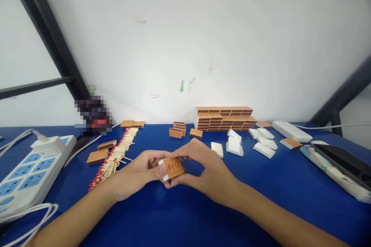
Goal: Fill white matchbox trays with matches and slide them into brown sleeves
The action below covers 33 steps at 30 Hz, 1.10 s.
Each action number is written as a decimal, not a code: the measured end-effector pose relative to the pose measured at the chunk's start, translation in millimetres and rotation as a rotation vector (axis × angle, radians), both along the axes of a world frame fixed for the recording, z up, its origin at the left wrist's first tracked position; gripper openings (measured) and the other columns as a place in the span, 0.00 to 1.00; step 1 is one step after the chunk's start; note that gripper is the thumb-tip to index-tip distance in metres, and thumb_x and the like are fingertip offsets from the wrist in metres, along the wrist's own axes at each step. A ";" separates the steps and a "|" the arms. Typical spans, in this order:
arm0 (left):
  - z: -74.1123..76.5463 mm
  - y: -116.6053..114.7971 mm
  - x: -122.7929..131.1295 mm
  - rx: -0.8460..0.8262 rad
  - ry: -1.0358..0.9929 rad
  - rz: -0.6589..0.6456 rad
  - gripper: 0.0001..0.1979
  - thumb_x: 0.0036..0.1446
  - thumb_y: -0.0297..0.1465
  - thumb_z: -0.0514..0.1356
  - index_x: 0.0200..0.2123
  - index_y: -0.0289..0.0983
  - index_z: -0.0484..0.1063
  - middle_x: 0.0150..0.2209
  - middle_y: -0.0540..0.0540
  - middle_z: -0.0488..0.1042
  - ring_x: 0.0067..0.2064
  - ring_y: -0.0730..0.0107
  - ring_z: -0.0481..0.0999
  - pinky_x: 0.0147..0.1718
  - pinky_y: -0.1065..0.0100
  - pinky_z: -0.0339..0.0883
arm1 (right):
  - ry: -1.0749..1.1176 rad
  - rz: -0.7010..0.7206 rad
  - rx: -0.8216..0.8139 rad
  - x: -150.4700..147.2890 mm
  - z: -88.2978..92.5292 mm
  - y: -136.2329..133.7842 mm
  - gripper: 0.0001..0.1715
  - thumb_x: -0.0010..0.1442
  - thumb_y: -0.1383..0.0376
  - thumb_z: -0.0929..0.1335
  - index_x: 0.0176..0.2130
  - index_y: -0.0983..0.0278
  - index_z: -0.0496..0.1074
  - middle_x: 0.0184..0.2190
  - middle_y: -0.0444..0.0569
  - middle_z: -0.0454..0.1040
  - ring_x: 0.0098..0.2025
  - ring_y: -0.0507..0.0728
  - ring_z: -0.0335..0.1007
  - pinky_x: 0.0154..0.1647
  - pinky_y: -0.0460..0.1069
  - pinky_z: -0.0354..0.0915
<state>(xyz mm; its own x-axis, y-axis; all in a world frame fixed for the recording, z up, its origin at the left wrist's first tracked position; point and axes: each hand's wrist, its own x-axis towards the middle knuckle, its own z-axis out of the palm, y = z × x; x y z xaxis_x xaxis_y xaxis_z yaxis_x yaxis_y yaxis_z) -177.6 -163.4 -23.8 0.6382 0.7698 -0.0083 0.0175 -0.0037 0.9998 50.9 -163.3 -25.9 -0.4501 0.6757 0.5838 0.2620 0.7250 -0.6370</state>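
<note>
Between both hands, above the blue table (174,216), is a matchbox (174,167) with an orange sleeve and red lettering. Its white inner tray sticks out a little at the left end. My left hand (147,168) grips that end, thumb on the front. From the right, my right hand (207,168) holds the sleeve between thumb and fingers; some fingertips are hidden behind the box. A long row of red-tipped matches (117,156) lies beyond my left forearm. Several white trays (234,144) lie beyond my right hand.
Stacked matchboxes (224,119) stand against the wall. Loose matchbox sleeves (97,156) lie left of the matches, more (177,130) at the back. A power strip (31,173) with white cables is at left. At right lie a phone (344,162) and a white block (292,131).
</note>
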 end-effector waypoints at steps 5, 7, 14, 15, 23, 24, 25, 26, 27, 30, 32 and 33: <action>-1.6 2.3 0.3 -0.072 -0.099 0.060 0.40 0.58 0.58 0.66 0.64 0.38 0.73 0.56 0.32 0.78 0.51 0.52 0.80 0.47 0.56 0.77 | -0.060 -0.011 0.121 29.2 12.3 33.6 0.23 0.58 0.54 0.80 0.51 0.56 0.80 0.44 0.48 0.82 0.43 0.59 0.75 0.44 0.54 0.73; 1.9 4.4 -1.1 -0.069 -0.081 0.148 0.39 0.59 0.58 0.65 0.65 0.40 0.72 0.62 0.32 0.75 0.53 0.50 0.80 0.47 0.56 0.77 | -0.066 -0.236 0.150 63.4 18.7 61.8 0.24 0.59 0.50 0.78 0.50 0.58 0.80 0.44 0.52 0.82 0.42 0.61 0.76 0.42 0.56 0.73; 12.8 3.6 -0.5 -0.036 0.050 0.293 0.26 0.64 0.52 0.65 0.52 0.36 0.80 0.42 0.40 0.80 0.40 0.64 0.78 0.39 0.65 0.74 | -0.325 -0.667 0.087 177.4 6.6 139.9 0.22 0.57 0.51 0.75 0.47 0.61 0.81 0.44 0.56 0.82 0.42 0.66 0.77 0.45 0.62 0.73; 12.3 3.0 0.5 -0.039 0.063 0.282 0.26 0.64 0.52 0.66 0.51 0.36 0.81 0.42 0.41 0.80 0.40 0.64 0.78 0.39 0.65 0.74 | -0.340 -0.679 0.097 181.5 2.5 143.7 0.21 0.57 0.53 0.75 0.47 0.61 0.80 0.46 0.56 0.82 0.44 0.67 0.77 0.47 0.62 0.73; 7.2 6.0 1.6 -0.045 0.099 0.256 0.24 0.62 0.49 0.68 0.49 0.36 0.81 0.40 0.41 0.80 0.38 0.66 0.77 0.39 0.65 0.74 | -0.502 -0.694 0.162 183.5 1.2 145.5 0.17 0.62 0.61 0.71 0.49 0.64 0.79 0.48 0.58 0.79 0.49 0.67 0.75 0.51 0.61 0.70; 7.7 6.0 1.3 -0.045 0.102 0.262 0.24 0.61 0.49 0.69 0.49 0.36 0.82 0.40 0.41 0.80 0.38 0.66 0.77 0.39 0.65 0.74 | -0.496 -0.706 0.160 184.6 1.9 145.7 0.16 0.62 0.61 0.71 0.49 0.64 0.79 0.47 0.58 0.79 0.47 0.66 0.75 0.50 0.61 0.70; 8.4 5.8 1.1 -0.045 0.105 0.267 0.24 0.61 0.49 0.69 0.49 0.36 0.82 0.40 0.41 0.80 0.38 0.65 0.77 0.39 0.65 0.74 | -0.484 -0.709 0.159 185.3 2.1 146.1 0.15 0.62 0.61 0.71 0.48 0.64 0.79 0.46 0.58 0.79 0.46 0.65 0.75 0.50 0.60 0.71; 9.0 5.4 0.9 -0.046 0.110 0.269 0.24 0.60 0.49 0.70 0.49 0.36 0.82 0.40 0.41 0.80 0.38 0.65 0.77 0.39 0.65 0.74 | -0.468 -0.704 0.159 185.6 1.7 146.6 0.14 0.63 0.62 0.71 0.47 0.64 0.79 0.45 0.57 0.80 0.45 0.65 0.76 0.50 0.60 0.71; 9.6 5.0 0.7 -0.045 0.119 0.267 0.23 0.60 0.49 0.70 0.49 0.36 0.82 0.40 0.41 0.80 0.39 0.65 0.78 0.40 0.64 0.74 | -0.448 -0.695 0.161 185.4 0.9 147.2 0.13 0.63 0.62 0.71 0.47 0.64 0.79 0.45 0.57 0.80 0.44 0.64 0.76 0.50 0.60 0.71; 10.3 4.5 -0.6 -0.034 0.136 0.249 0.23 0.61 0.48 0.69 0.50 0.36 0.81 0.42 0.41 0.81 0.40 0.65 0.78 0.40 0.65 0.73 | -0.398 -0.681 0.161 183.1 -1.6 147.5 0.12 0.64 0.62 0.70 0.46 0.64 0.79 0.46 0.58 0.80 0.45 0.64 0.77 0.50 0.60 0.72; 10.5 5.1 -1.7 -0.030 0.134 0.255 0.24 0.61 0.48 0.70 0.51 0.36 0.81 0.42 0.41 0.81 0.40 0.65 0.78 0.41 0.65 0.73 | -0.384 -0.690 0.161 181.4 -0.6 144.8 0.12 0.64 0.61 0.70 0.45 0.65 0.78 0.46 0.59 0.79 0.46 0.64 0.77 0.50 0.59 0.71; 10.8 5.5 -2.1 -0.028 0.133 0.264 0.24 0.61 0.48 0.70 0.51 0.37 0.81 0.42 0.41 0.81 0.40 0.65 0.78 0.41 0.64 0.73 | -0.379 -0.703 0.166 180.7 1.4 142.3 0.13 0.64 0.60 0.70 0.45 0.65 0.78 0.46 0.59 0.79 0.46 0.64 0.77 0.50 0.59 0.71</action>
